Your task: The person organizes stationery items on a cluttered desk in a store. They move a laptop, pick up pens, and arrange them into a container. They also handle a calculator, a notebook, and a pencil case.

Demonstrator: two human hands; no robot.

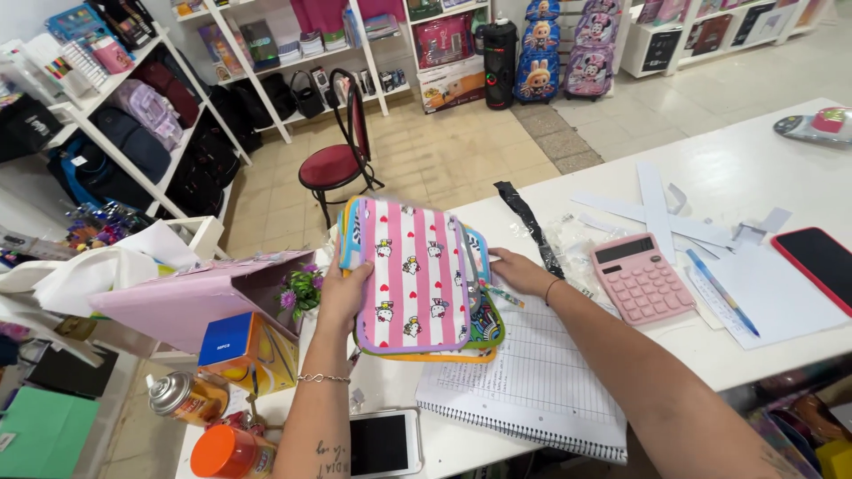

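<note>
Two hands held a small stack of flat zip cases over the white counter (781, 168). Nearest the camera lay a white tablet (383, 442) and a spiral notebook (532, 381) of ruled pages, with an orange-capped can (229, 452) and a spray can (182, 397) at the counter's left end. Just above the notebook, the left hand (342, 297) was clamped on the left edge of the pink striped case (413, 275), thumb across its front and fingers hidden behind. The right hand (519, 270) was closed on the right edge of the stack (475, 310), where the zips showed; its fingertips were tucked under and could not be seen. The striped case stood tilted toward the camera, on top of the other cases, whose coloured edges fanned out below and to the right.

Handling such soft, slippery cases well probably called for a firm pinch at both edges, squaring the fanned lower ones against the notebook so none slid out. To the right sat a pink calculator (641, 277), a blue pen (721, 291) on loose paper, and a red-edged phone (821, 264). Farther off stood a red chair (339, 160) and shelves of bags (160, 133).
</note>
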